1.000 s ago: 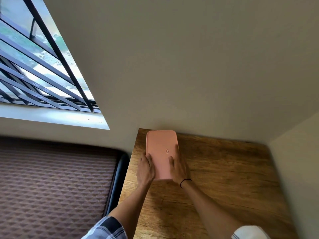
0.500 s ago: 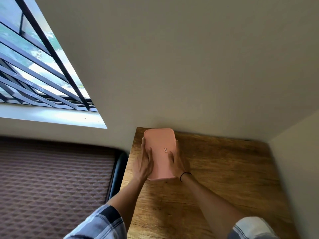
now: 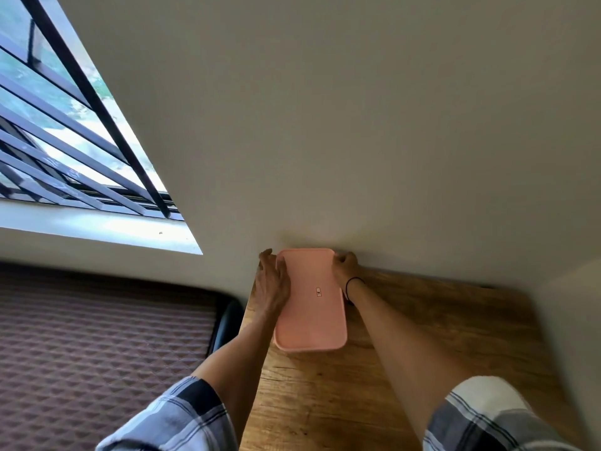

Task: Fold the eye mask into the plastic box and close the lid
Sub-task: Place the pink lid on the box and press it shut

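A pink plastic box (image 3: pixel 310 304) with its flat lid on lies on the wooden table (image 3: pixel 422 346), long side pointing away from me, its far end near the wall. My left hand (image 3: pixel 272 281) lies along the box's left edge, fingers stretched toward the far left corner. My right hand (image 3: pixel 344 266) grips the far right corner, a black band on its wrist. A small label sits in the lid's middle. No eye mask is visible; the inside of the box is hidden by the lid.
A beige wall (image 3: pixel 357 141) rises right behind the table, with another wall at the right. Left of the table lies a quilted brown mattress (image 3: pixel 97 353), and above it a barred window (image 3: pixel 65 141).
Both hands have slid from the near half of the lid up to the far end of the box. The camera has moved closer.
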